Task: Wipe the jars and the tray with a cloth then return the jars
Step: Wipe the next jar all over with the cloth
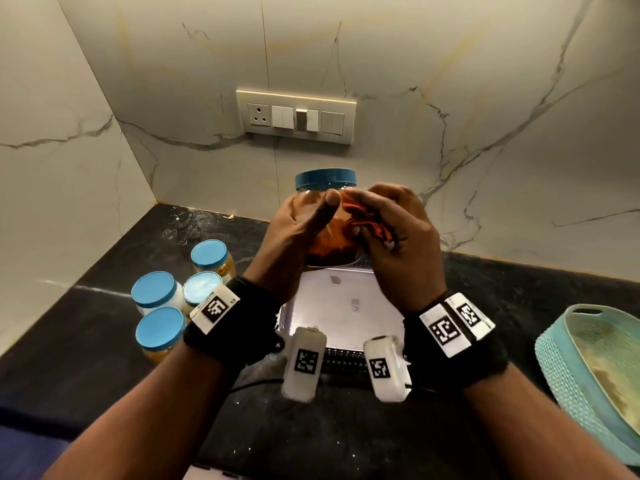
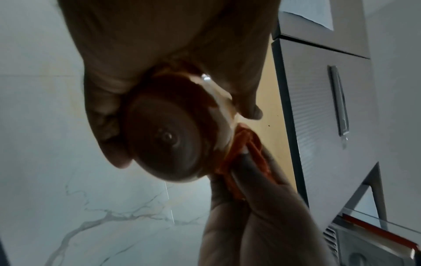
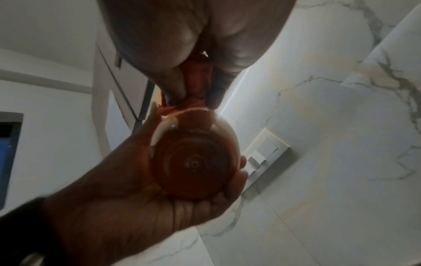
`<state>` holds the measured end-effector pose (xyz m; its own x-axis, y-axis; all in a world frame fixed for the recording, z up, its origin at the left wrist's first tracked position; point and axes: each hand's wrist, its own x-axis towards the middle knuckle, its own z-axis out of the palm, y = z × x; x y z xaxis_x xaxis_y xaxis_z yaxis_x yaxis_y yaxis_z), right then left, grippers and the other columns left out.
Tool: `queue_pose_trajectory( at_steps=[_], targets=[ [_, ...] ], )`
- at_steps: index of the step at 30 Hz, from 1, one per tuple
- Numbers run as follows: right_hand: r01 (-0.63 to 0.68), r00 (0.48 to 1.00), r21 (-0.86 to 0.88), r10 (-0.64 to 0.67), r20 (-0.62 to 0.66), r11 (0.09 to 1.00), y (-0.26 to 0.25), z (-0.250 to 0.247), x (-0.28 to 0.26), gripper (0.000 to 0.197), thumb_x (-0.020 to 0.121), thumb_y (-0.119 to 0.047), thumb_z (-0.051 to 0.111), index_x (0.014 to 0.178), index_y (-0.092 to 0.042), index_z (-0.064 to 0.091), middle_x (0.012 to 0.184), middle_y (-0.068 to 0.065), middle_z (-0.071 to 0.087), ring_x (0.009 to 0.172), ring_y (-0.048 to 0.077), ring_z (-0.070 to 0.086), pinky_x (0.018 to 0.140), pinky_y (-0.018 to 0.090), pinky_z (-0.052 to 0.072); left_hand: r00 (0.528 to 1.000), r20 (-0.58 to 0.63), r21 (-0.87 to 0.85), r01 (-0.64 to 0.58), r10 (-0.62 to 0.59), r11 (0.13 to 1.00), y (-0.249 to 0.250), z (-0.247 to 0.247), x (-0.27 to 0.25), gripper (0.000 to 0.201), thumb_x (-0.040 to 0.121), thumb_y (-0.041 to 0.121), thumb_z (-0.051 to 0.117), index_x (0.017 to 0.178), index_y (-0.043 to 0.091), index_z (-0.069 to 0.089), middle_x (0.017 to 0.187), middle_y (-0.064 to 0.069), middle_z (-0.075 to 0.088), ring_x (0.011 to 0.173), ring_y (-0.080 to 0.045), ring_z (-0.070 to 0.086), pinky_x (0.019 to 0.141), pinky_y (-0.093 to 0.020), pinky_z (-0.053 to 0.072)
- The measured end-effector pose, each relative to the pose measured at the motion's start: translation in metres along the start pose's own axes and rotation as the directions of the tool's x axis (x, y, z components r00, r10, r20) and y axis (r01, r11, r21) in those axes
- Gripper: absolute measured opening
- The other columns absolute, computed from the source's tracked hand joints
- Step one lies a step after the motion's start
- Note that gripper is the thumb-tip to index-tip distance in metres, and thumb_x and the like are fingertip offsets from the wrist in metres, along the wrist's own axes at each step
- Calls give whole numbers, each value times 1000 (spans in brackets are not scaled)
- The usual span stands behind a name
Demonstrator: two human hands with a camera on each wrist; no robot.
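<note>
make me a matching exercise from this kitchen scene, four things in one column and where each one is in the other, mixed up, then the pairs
Things:
1. big jar
2. orange cloth
3. four small jars
4. white tray

Places:
A. on the counter, left of the tray
B. held up in the left hand
C. on the counter below the hands
D. bunched in the right hand

Pairs: 1-B, 2-D, 3-A, 4-C

Black countertop under white tray, four blue-lidded jars, teal basket.
</note>
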<state>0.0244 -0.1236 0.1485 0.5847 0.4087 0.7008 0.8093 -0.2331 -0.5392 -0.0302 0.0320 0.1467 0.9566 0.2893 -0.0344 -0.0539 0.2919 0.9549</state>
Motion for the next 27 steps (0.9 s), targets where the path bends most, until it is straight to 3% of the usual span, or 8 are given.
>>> queue_pose_trajectory(
  at_steps=[5, 7, 9, 11, 17, 23, 25, 27],
  targets=[
    [339, 939, -125, -327, 108, 932, -4, 5, -27, 32, 85, 4, 71, 114, -9, 74, 120, 17, 62, 111, 33, 58, 94, 36, 50, 999, 32, -72, -34, 36, 997, -4, -6, 3, 95, 66, 67, 81, 136, 9, 52, 124, -30, 61, 106, -41, 67, 89, -56, 56],
    [292, 954, -97, -282, 100, 952, 9, 0, -22, 37, 84, 7, 68, 117, -9, 72, 120, 15, 61, 112, 28, 57, 97, 34, 50, 999, 51, -64, -7, 10, 998, -12, -6, -1, 86, 69, 64, 81, 133, 13, 56, 129, -28, 62, 112, -43, 67, 91, -62, 55],
    [105, 994, -31, -106, -14, 994, 19, -1, -9, 42, 83, 8, 66, 121, -10, 69, 120, 11, 60, 115, 19, 55, 99, 30, 50, 997, 80, -68, 28, -22, 997, -18, -2, -6, 75, 73, 61, 79, 130, 16, 59, 130, -26, 62, 116, -46, 65, 90, -65, 55],
    [-18, 997, 6, 18, -72, 1000, 20, -1, -3, 45, 84, 7, 66, 124, -13, 67, 122, 8, 59, 116, 13, 53, 100, 26, 49, 995, 90, -96, 54, -45, 994, -21, 2, -6, 79, 72, 62, 80, 133, 17, 58, 132, -24, 62, 119, -46, 64, 89, -62, 57],
    [288, 952, -107, -273, 137, 952, 6, -2, -36, 42, 85, 3, 69, 125, -10, 68, 122, 14, 61, 116, 25, 56, 102, 29, 46, 993, 84, -137, 90, -79, 987, -16, -9, -3, 98, 62, 70, 82, 140, 16, 54, 132, -22, 64, 115, -40, 67, 82, -53, 59],
    [-43, 998, 32, 44, -32, 999, 20, -9, 2, 43, 86, 4, 67, 125, -13, 67, 121, 3, 61, 115, 10, 55, 99, 25, 50, 990, 134, -179, 68, -44, 981, -18, 4, -2, 89, 70, 66, 80, 143, 22, 53, 142, -21, 57, 128, -43, 58, 90, -59, 55],
    [53, 998, -18, -53, -20, 998, 8, -7, -10, 40, 87, 2, 65, 124, -10, 68, 122, 5, 59, 116, 12, 53, 98, 21, 48, 990, 135, -207, 61, -34, 976, -14, 3, 0, 95, 67, 67, 81, 144, 20, 52, 142, -23, 57, 128, -43, 58, 95, -61, 53],
    [198, 980, -13, -198, 23, 980, -6, -7, -28, 33, 88, 0, 65, 119, -10, 71, 121, 8, 60, 114, 19, 57, 95, 27, 51, 989, 137, -215, 77, -48, 974, -11, -1, 0, 102, 60, 71, 83, 144, 21, 52, 139, -24, 59, 122, -42, 63, 94, -61, 54]
  ],
)
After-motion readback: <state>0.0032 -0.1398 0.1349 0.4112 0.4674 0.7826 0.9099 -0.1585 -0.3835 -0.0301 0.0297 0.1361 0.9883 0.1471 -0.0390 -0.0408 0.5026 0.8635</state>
